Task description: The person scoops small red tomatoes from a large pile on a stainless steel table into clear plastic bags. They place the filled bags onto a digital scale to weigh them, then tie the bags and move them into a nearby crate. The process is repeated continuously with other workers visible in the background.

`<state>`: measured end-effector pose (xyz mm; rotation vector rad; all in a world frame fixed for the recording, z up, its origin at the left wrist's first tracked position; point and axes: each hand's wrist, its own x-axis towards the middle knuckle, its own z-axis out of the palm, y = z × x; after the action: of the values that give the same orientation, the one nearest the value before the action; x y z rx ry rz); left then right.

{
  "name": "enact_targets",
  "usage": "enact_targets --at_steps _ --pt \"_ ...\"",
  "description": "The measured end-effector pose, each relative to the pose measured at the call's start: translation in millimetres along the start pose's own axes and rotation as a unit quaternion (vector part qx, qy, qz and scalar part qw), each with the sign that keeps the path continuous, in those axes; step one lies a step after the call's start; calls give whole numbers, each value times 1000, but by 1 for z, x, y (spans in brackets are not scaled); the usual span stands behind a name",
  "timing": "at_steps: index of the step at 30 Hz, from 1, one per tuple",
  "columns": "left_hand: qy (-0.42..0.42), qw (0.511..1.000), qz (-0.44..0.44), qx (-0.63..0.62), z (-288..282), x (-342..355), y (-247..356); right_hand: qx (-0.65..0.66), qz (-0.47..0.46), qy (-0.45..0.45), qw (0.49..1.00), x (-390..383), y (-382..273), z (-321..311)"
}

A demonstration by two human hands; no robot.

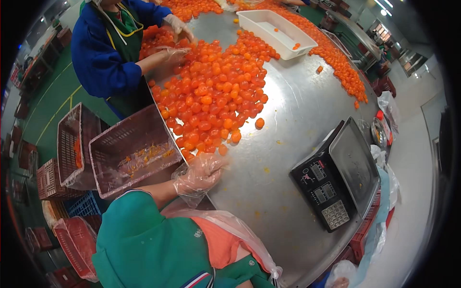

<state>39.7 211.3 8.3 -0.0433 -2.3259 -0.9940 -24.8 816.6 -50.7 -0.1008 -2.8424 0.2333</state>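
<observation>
My left hand point(203, 174), in a loose clear plastic glove, reaches over the near left edge of the metal table. Its fingers are bent together at the near end of a large heap of glossy orange balls that look like egg yolks point(211, 91). The fingertips are slightly blurred, and anything between them is hidden. One orange ball point(223, 150) lies just beyond the fingers. Nothing of my right hand can be made out in this view.
Beside the table's left edge stands a dark red crate point(108, 144) with yellow scraps inside. A black scale point(326, 185) with a metal pan sits to the right. Farther back are a white tray point(259, 26) and a blue-sleeved person's gloved hands point(175, 55) at the heap.
</observation>
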Motion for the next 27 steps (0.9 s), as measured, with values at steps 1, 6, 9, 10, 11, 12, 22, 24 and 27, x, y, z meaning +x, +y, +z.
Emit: enact_targets --at_steps 1,6,9,10,11,12,22,24,27 --pt "2 1000 4 -6 2 0 -2 0 14 -21 1000 -7 -6 6" --pt "-13 1000 12 -22 2 2 -9 -7 70 -88 994 -25 -21 26" --pt "-2 999 17 -42 2 2 -7 -14 97 -109 989 -31 -20 29" --pt "-6 999 15 -47 1 4 -7 -16 104 -115 988 -34 -20 30" --pt "-10 999 12 -52 0 5 -6 -19 111 -119 987 -36 -18 31" --pt "-14 998 9 -57 0 6 -6 -24 119 -122 985 -37 -15 30" --pt "-26 999 -3 -47 -1 9 -5 -58 162 -148 974 -40 10 24" --pt "-28 998 -6 -50 -1 8 -5 -64 168 -149 972 -38 18 21" --pt "-63 997 -31 -43 -4 3 -6 -83 171 -152 970 -33 34 16"
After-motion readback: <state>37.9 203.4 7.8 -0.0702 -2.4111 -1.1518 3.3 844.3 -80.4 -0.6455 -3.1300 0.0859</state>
